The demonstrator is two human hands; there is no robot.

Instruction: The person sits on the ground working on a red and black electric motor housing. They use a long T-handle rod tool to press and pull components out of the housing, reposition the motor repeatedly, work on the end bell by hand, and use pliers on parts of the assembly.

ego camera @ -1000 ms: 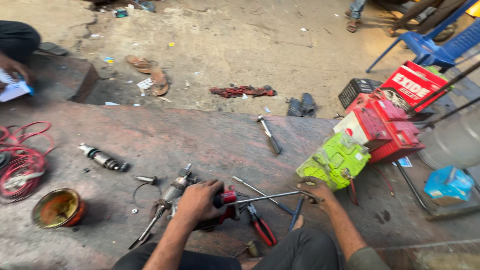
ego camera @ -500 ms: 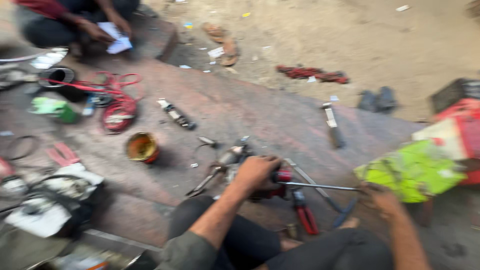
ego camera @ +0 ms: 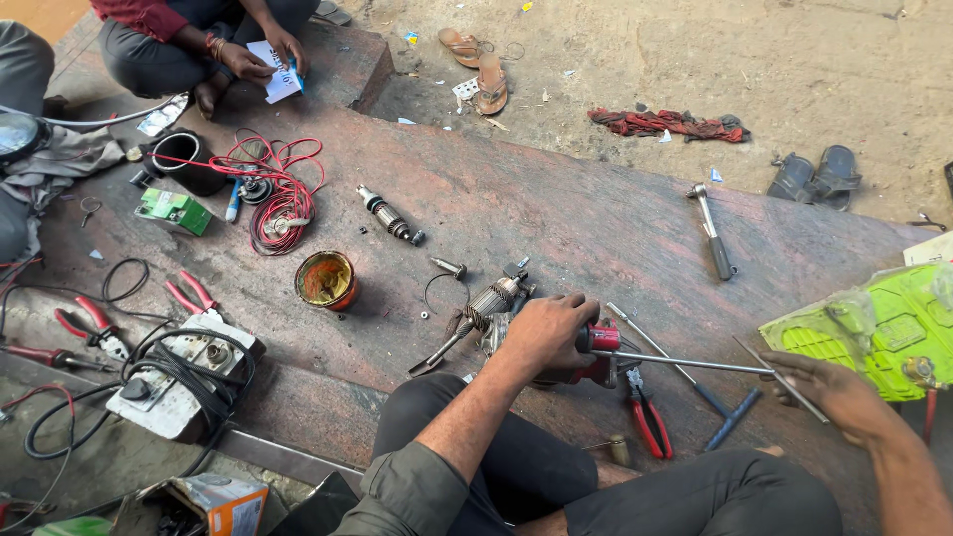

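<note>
Red tool body (ego camera: 596, 342) at lower centre of the frame, gripped from above by the left hand (ego camera: 544, 333), fingers curled tight around it. Long thin metal rod (ego camera: 685, 363) running rightward from that red body to the right hand (ego camera: 829, 392) at lower right; fingers there closed about the rod's end, though hard to tell how firmly. Just left of the left hand, a wound motor core (ego camera: 486, 303) lying on the reddish stone slab (ego camera: 596, 213), with a small screwdriver (ego camera: 437, 355) slanting off below it. Red-handled pliers (ego camera: 647, 417) just below the rod, a blue-handled tool (ego camera: 733, 419) beside them. Green box (ego camera: 874, 333) wrapped in clear plastic at the right edge. Hammer (ego camera: 713, 233) lying up and to the right, well apart from the hands. Rusty orange tin (ego camera: 326, 280) left of centre; coil of red wire (ego camera: 283, 194) farther up left. Grey device (ego camera: 184, 382) tangled in black cable at lower left, more red pliers (ego camera: 189, 295) near it. At upper left, another person seated, hands holding a white paper (ego camera: 273, 69). Sandals (ego camera: 475, 65) on the dirt at upper centre.
</note>
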